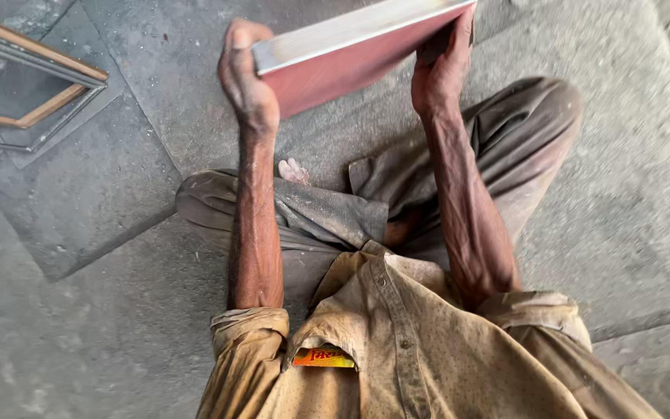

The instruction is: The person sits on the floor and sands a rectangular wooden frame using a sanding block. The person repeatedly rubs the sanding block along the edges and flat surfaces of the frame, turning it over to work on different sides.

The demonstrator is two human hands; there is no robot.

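Note:
I sit cross-legged on a grey stone floor (102, 194). Both my hands hold up a flat rectangular panel (343, 58) with a reddish-brown face and a pale light edge, tilted above the floor in front of my knees. My left hand (246, 77) grips its left end, fingers curled over the edge. At the right end my right hand (443, 66) clasps the panel from below, partly hidden behind it. My bare toes (295, 171) show between my forearms.
A metal and wood frame (36, 81) lies on the floor at the upper left. My grey trousers (505, 147) and folded knees fill the middle. An orange packet (323, 358) sticks out of my shirt pocket.

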